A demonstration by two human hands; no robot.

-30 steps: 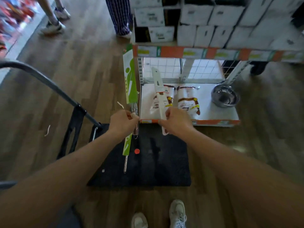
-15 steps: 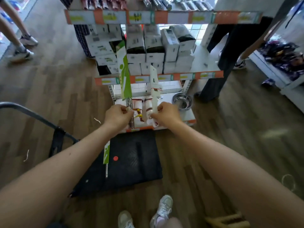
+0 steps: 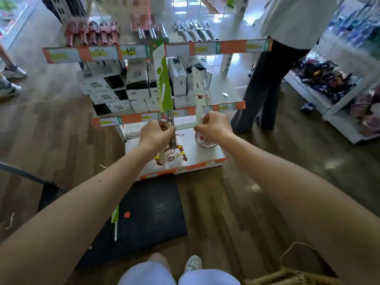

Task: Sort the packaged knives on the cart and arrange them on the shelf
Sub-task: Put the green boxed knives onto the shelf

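Observation:
My left hand point(image 3: 157, 135) grips the metal handle of a knife in a green-and-white sleeve point(image 3: 162, 79), held upright in front of the shelf unit. My right hand point(image 3: 213, 126) holds a knife in a white sleeve point(image 3: 198, 89), also upright, a little to the right. Another green-packaged knife point(image 3: 115, 218) lies on the black cart deck point(image 3: 148, 214) below my arms, beside a red dot. The top shelf point(image 3: 144, 51) carries rows of packaged knives and tools. The middle shelf point(image 3: 218, 108) holds white boxes.
The bottom shelf point(image 3: 201, 157) holds brown-and-white packets and a metal bowl point(image 3: 205, 141). A person in dark trousers point(image 3: 265, 91) stands right of the shelves. More feet are at far left. A display of goods point(image 3: 337, 79) is at right. The cart handle point(image 3: 26, 174) runs at left.
My view has lifted from the bottom shelf to the whole unit as I rose. Both hands have carried their knives upward and forward, closer to the upper shelves.

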